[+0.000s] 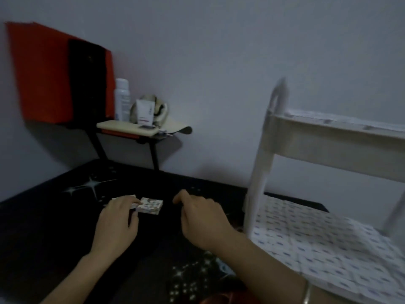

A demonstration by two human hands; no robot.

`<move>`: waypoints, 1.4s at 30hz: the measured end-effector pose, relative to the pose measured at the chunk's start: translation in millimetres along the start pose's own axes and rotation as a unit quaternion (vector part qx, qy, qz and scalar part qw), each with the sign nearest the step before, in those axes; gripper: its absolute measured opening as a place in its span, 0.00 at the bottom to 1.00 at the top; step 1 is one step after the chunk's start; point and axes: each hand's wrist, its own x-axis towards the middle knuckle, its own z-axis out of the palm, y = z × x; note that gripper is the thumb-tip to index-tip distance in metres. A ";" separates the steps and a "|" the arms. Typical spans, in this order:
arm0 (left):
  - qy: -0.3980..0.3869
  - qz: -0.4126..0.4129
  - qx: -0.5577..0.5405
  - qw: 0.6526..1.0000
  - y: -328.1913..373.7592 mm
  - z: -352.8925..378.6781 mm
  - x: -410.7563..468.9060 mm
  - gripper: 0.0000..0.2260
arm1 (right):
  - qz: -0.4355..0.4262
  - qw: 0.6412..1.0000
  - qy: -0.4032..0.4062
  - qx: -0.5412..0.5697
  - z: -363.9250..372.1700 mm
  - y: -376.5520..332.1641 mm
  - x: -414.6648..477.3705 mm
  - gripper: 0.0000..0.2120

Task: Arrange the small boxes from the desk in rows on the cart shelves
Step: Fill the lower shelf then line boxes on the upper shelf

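Two small white patterned boxes lie on the dark desk (pixel 54 227). One box (pixel 150 205) sits free just right of my left fingertips. The other box (pixel 125 197) is partly under my left hand (pixel 117 222), whose fingers rest on it; whether they grip it is unclear. My right hand (pixel 201 218) hovers over the desk right of the boxes, fingers curled down, holding nothing. The white cart (pixel 260 172) stands at the right. Its lower shelf (pixel 317 240) is covered with rows of small white boxes with blue marks. The upper shelf (pixel 328 137) also shows boxes along its rim.
A small raised stand (pixel 131 128) at the back of the desk holds a white spray bottle (pixel 121 99), a tube (pixel 145 113) and a cap. A red and black bag (pixel 61 75) stands behind it by the wall. Sparkle prints mark the desk mat.
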 end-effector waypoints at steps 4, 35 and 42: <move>-0.062 -0.051 0.075 0.994 -37.5 25.4 8.1 0.23 | 0.054 0.989 -0.131 0.027 64.9 5.8 36.7 0.27; -0.073 -0.104 -0.143 0.982 -35.9 2.5 9.4 0.18 | 0.145 0.952 -0.004 0.269 107.6 23.2 45.7 0.33; -0.077 -0.070 -0.236 0.966 28.3 -29.6 15.5 0.15 | 0.135 0.893 0.044 0.427 -5.2 12.5 -9.0 0.28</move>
